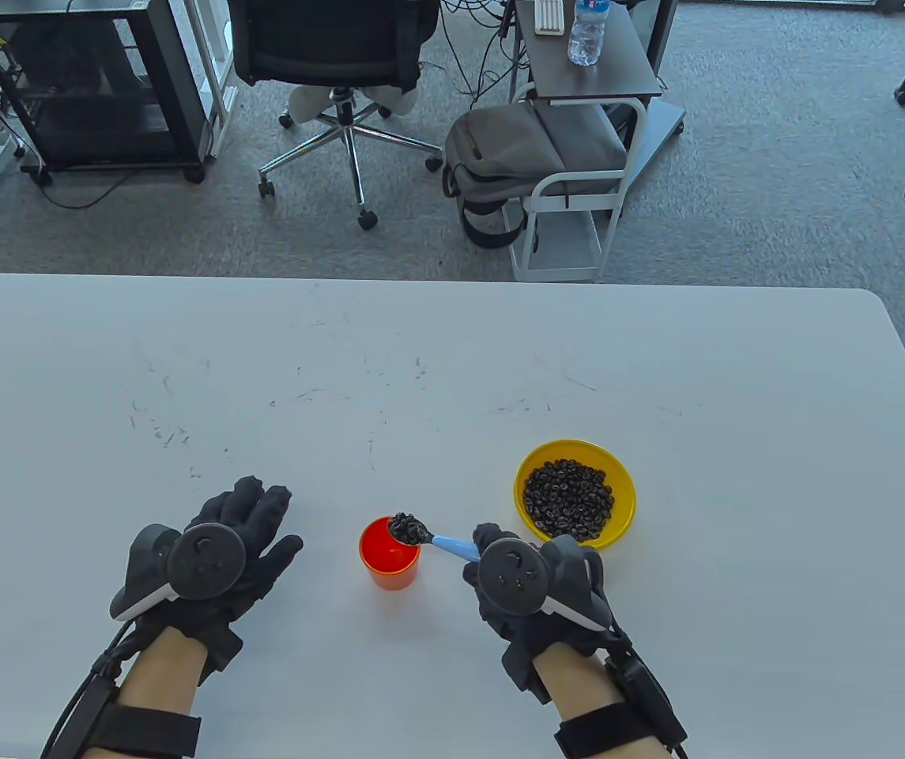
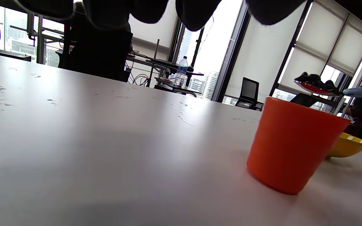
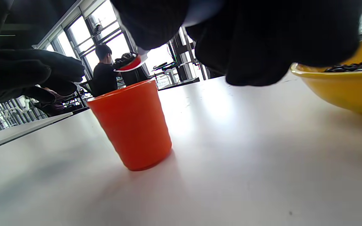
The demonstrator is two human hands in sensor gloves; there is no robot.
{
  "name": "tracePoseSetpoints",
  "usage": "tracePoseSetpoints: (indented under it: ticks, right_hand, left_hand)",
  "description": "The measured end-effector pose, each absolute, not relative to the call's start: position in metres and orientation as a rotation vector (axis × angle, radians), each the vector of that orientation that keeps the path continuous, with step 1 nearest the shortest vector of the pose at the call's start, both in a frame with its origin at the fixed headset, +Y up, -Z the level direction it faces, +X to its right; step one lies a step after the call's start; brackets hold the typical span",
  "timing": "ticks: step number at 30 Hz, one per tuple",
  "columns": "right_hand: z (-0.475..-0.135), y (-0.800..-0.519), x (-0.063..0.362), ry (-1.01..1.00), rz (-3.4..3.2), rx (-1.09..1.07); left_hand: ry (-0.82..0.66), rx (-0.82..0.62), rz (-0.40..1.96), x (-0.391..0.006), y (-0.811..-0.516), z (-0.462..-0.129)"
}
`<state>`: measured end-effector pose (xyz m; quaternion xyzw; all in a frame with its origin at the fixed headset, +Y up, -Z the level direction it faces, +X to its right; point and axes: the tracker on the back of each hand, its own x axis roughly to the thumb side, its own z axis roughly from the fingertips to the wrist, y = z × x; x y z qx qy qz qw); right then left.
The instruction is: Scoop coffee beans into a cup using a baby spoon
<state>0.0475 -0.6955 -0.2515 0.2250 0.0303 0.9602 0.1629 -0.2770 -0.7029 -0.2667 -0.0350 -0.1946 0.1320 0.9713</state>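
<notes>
Right hand [image 1: 535, 589], lower centre-right of the table view, grips the blue handle of the baby spoon [image 1: 428, 538]; the handle runs up-left out of the curled fingers. Spoon bowl is loaded with a heap of coffee beans [image 1: 406, 527] and sits over the upper right of the orange cup's [image 1: 390, 553] rim. Left wrist view confirms it: spoon [image 2: 320, 88] hangs just above the cup [image 2: 291, 144] at the right of the frame, clear of the rim, bowl roughly level, beans piled on top. Right wrist view shows the same from the other side, spoon tip [image 3: 127, 64] above the cup [image 3: 132, 122] left of centre, gloved fingers [image 3: 247, 40] filling the top of the frame. Can't see into the cup well enough to tell whether any beans are inside. Cup stands upright on the white table [image 1: 452, 379], lower centre. Yellow bowl [image 1: 575, 494] with the rest of the beans sits just right of the cup and above the right hand, near but not touching the cup; its rim shows at the right edge of the right wrist view [image 3: 341, 84]. Left hand [image 1: 215, 553], lower left of the table view, lies flat on the table, fingers spread and loose, holding nothing, well left of the cup. Behind the table, top of the frame: office chair [image 1: 341, 71], grey backpack [image 1: 515, 158], water bottle [image 1: 586, 32] on a small side table.
</notes>
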Motion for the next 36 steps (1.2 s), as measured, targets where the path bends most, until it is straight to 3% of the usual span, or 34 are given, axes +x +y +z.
tracePoseSetpoints:
  ticks: [11, 18, 24, 36]
  right_hand:
    - [-0.236, -0.697, 0.019, -0.225, 2.989, 0.929]
    - [-0.232, -0.692, 0.019, -0.333, 3.034, 0.979]
    - [-0.237, -0.68, 0.044, -0.379, 3.014, 0.823]
    - [-0.263, -0.68, 0.151, -0.295, 3.113, 0.209]
  left_hand:
    - [-0.392, -0.078, 0.274, -0.276, -0.703, -0.267]
    - [-0.39, -0.078, 0.27, -0.276, -0.703, -0.267]
    - [-0.394, -0.061, 0.266, -0.277, -0.702, -0.267]
    - [-0.406, -0.067, 0.268, -0.273, -0.702, -0.266]
